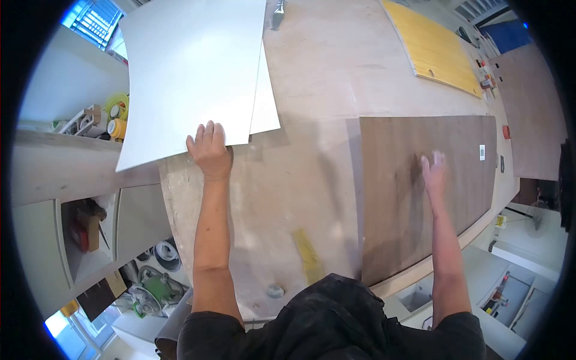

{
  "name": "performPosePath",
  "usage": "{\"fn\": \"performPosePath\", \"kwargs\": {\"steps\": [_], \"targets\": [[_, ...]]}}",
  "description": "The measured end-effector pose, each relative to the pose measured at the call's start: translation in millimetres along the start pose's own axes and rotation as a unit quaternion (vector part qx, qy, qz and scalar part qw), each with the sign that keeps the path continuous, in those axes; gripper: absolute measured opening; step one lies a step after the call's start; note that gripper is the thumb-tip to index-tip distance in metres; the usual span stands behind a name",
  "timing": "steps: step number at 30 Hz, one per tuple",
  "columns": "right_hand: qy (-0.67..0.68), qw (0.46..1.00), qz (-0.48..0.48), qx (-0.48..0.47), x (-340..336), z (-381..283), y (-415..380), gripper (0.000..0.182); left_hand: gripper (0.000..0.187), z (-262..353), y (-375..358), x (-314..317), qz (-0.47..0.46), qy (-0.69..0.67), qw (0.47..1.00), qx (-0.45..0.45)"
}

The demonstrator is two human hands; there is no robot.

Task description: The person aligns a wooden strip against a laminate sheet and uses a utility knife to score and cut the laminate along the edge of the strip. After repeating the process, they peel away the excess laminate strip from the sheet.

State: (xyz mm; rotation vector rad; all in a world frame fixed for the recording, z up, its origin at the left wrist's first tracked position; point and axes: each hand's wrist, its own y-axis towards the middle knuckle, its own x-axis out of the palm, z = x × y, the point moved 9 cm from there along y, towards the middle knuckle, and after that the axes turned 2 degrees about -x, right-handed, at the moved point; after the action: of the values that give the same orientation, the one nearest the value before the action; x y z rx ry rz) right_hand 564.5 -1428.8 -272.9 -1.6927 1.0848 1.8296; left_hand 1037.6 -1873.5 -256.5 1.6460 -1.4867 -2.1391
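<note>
My left hand point(211, 150) lies flat with fingers stretched out on the near edge of a large white sheet point(192, 72). A second white sheet point(267, 102) shows from under its right side. Over a dark brown wood-grain board point(396, 204) is my right hand point(436, 174), slightly blurred, its fingers apart and holding nothing. A small white barcode label point(482, 152) is stuck near that board's right side.
Both lie on a large worktable point(324, 78). A yellow board point(438, 51) is at the far right, a brush-like tool point(278, 15) at the far edge. Nearer me are a yellowish strip point(308, 255) and a small round object point(275, 291). A green machine point(157, 291) stands lower left.
</note>
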Motion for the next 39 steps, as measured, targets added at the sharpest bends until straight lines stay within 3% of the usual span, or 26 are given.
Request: {"fn": "performPosePath", "kwargs": {"steps": [3, 6, 8, 10, 12, 14, 17, 20, 21, 23, 26, 29, 32, 35, 39], "targets": [[0.077, 0.989, 0.026, -0.126, -34.3, -135.1, 83.9, 0.048, 0.036, -24.0, 8.1, 26.1, -0.022, -0.04, 0.999, -0.023], [0.139, 0.962, 0.021, -0.233, -38.2, -261.2, 147.8, 0.042, 0.024, -33.2, 19.7, 41.0, -0.025, -0.007, 1.0, 0.008], [0.139, 0.96, -0.079, -0.229, -14.9, -330.1, 184.2, 0.041, 0.032, -42.4, 18.0, 51.9, -0.051, -0.016, 0.998, -0.02], [0.114, 0.944, -0.081, -0.299, 13.8, -393.8, 213.8, 0.043, 0.035, -47.2, 15.8, 59.0, -0.068, -0.027, 0.997, -0.039], [0.067, 0.927, -0.066, -0.362, 61.8, -441.0, 247.7, 0.044, 0.033, -48.4, 16.0, 60.3, -0.07, -0.038, 0.995, -0.053], [0.01, 0.922, -0.116, -0.369, 97.9, -484.5, 273.5, 0.042, 0.03, -47.7, 18.1, 60.7, -0.081, -0.028, 0.995, -0.054], [-0.215, 0.808, -0.014, -0.548, 193.2, -535.8, 313.4, 0.024, 0.031, -48.5, 18.5, 62.2, -0.095, -0.039, 0.993, -0.059], [-0.181, 0.839, -0.077, -0.508, 229.9, -554.6, 350.0, 0.033, 0.031, -51.3, 18.9, 63.9, -0.098, -0.054, 0.991, -0.067], [-0.158, 0.875, -0.108, -0.444, 219.8, -556.3, 351.6, 0.026, 0.031, -51.8, 18.9, 64.7, -0.098, -0.058, 0.991, -0.07], [-0.107, 0.93, -0.169, -0.309, 187.0, -558.3, 337.5, 0.059, 0.031, -53.8, 18.5, 65.6, -0.096, -0.072, 0.99, -0.076], [-0.098, 0.944, -0.1, -0.299, 183.7, -556.3, 333.9, 0.049, 0.031, -56.9, 16.1, 63.9, -0.097, -0.086, 0.988, -0.084], [-0.021, 0.962, -0.121, -0.246, 142.0, -541.7, 293.4, 0.041, 0.032, -57.1, 18.2, 62.7, -0.096, -0.092, 0.987, -0.09], [-0.038, 0.966, -0.111, -0.229, 136.4, -513.5, 270.1, 0.041, 0.034, -56.4, 19.2, 59.0, -0.097, -0.087, 0.987, -0.097], [0.032, 0.988, -0.081, -0.125, 109.6, -488.8, 241.6, 0.04, 0.035, -54.5, 18.0, 56.5, -0.097, -0.077, 0.988, -0.095], [0.166, 0.949, -0.267, 0.01, 120.8, -458.5, 218.2, 0.025, 0.034, -52.7, 17.1, 57.2, -0.076, -0.071, 0.992, -0.076]]}}
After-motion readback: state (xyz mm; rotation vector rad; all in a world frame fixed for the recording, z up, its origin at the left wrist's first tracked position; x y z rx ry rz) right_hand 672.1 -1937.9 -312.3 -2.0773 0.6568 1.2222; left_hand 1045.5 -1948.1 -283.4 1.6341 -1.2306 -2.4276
